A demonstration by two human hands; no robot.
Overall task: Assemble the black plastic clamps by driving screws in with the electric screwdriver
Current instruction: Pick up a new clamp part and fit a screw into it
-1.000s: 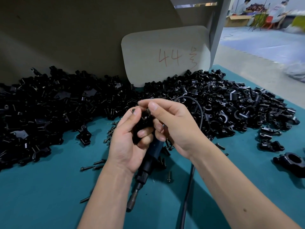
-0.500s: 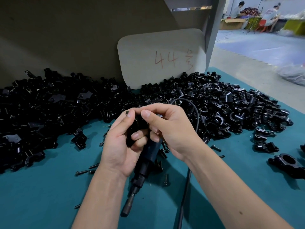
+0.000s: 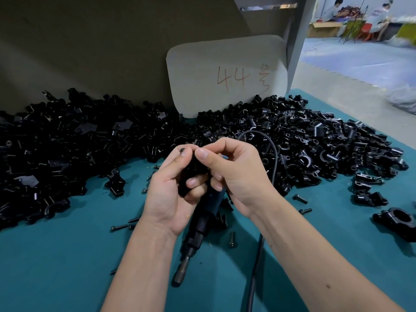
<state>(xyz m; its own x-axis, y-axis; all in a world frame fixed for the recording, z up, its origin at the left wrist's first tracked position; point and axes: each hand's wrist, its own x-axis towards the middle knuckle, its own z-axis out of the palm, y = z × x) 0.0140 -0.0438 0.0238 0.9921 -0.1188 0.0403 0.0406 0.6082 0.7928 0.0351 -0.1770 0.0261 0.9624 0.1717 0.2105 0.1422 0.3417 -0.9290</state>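
My left hand point(image 3: 170, 194) and my right hand point(image 3: 234, 174) meet at the middle of the teal table. Between them is a black plastic clamp point(image 3: 191, 172), mostly hidden by the fingers. My left hand cups it from below; a small screw head point(image 3: 182, 150) shows at my left thumb tip. My right hand pinches the clamp's top and also holds the electric screwdriver point(image 3: 202, 219), whose blue-black body runs down under the palm, bit end point(image 3: 179, 275) pointing toward me. Its black cable point(image 3: 273, 158) loops over my right wrist.
A long heap of black clamp parts point(image 3: 315, 143) runs across the back of the teal table point(image 3: 56, 255). Loose screws point(image 3: 119, 227) lie near my wrists. An assembled clamp point(image 3: 398, 219) sits at the right edge. A card marked 44 point(image 3: 225, 75) leans against the back wall.
Both hands stay together on the clamp with small finger shifts. The view has tilted slightly, and the screwdriver still hangs under my right palm.
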